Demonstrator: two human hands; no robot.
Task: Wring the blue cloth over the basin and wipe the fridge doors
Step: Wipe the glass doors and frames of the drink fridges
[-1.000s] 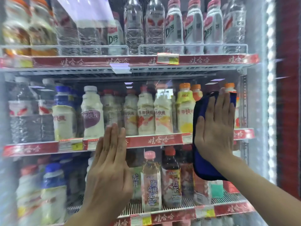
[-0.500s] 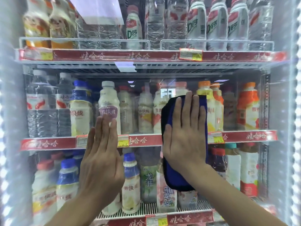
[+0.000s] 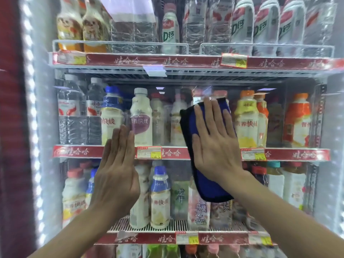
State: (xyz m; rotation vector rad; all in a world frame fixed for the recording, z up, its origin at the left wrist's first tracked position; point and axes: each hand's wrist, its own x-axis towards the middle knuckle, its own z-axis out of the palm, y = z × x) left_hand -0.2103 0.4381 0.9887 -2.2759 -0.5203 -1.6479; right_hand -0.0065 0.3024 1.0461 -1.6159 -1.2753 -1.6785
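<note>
Leftward I have slid the blue cloth [image 3: 208,187] on the fridge door [image 3: 163,81], right hand [image 3: 214,146] fingers straight, flat over it, left hand [image 3: 117,175] released, flat on glass.

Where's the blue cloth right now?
Right of centre in the head view, the blue cloth lies flat against the fridge door under the right hand.

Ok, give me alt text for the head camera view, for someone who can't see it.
A person's right hand presses a blue cloth flat against a glass fridge door, left hand flat beside it. Bottled drinks fill the shelves behind.
</note>
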